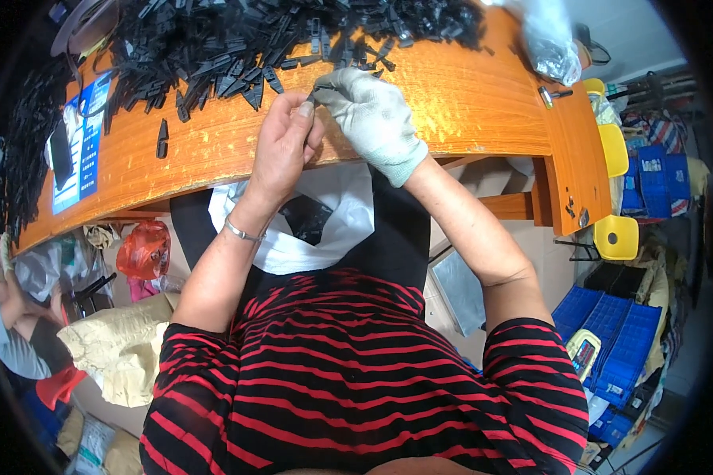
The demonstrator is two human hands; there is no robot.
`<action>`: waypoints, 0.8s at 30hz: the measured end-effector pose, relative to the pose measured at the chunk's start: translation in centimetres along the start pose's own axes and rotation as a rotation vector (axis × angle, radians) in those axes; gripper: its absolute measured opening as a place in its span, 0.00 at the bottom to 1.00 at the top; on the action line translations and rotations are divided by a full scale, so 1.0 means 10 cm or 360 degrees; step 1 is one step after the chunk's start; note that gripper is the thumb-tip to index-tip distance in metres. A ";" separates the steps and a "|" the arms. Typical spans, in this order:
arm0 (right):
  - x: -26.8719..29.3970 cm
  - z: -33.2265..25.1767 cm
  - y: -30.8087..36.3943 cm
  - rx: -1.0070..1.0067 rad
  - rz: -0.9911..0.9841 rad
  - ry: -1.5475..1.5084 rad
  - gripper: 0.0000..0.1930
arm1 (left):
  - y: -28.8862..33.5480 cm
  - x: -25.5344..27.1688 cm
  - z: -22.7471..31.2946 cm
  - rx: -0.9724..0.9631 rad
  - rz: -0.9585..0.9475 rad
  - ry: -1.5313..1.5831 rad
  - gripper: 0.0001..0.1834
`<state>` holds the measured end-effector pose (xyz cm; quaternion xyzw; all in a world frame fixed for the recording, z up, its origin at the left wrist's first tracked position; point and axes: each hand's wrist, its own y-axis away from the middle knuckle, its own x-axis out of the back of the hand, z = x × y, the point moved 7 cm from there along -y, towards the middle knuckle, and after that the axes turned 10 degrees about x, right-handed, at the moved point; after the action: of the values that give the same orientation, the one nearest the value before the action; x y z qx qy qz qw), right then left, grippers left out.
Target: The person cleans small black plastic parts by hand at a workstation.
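Observation:
My bare left hand [284, 144], with a bracelet on the wrist, pinches a small black plastic piece [312, 97] at the table's near edge. From the other side my right hand [372, 115], in a pale knitted glove, has its fingers closed on the same piece, which is mostly hidden by fingertips. Just beyond lies a wide heap of black plastic pieces [222, 55], many of them pointed. One loose piece [162, 138] rests apart on the wood. Below my hands, an open white bag [345, 237] sits on my lap with black pieces inside.
The wooden table [483, 103] curves around me. A blue printed sheet [83, 150] lies at its left, a clear plastic bag [554, 55] at the far right. Yellow stools [614, 237] and blue crates [610, 332] stand on the right. Another person's arm [12, 301] shows at far left.

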<state>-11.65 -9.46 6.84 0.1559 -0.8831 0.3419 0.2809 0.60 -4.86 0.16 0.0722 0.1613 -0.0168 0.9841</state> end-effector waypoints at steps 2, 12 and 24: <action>0.01 -0.06 0.00 0.0089 -0.0037 0.0170 0.10 | 0.00 0.00 -0.01 -0.0007 0.0017 -0.0019 0.11; -0.10 -0.15 0.06 0.0259 -0.0339 0.0538 0.09 | 0.05 0.02 -0.08 -0.0092 0.0182 -0.0038 0.12; -0.21 -0.15 0.13 0.0400 -0.0277 0.0562 0.13 | -0.01 0.04 -0.16 0.0034 0.0508 0.0138 0.15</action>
<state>-10.01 -7.26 5.82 0.2030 -0.7540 0.4455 0.4380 0.47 -4.78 -1.46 0.1080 0.1898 0.1411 0.9656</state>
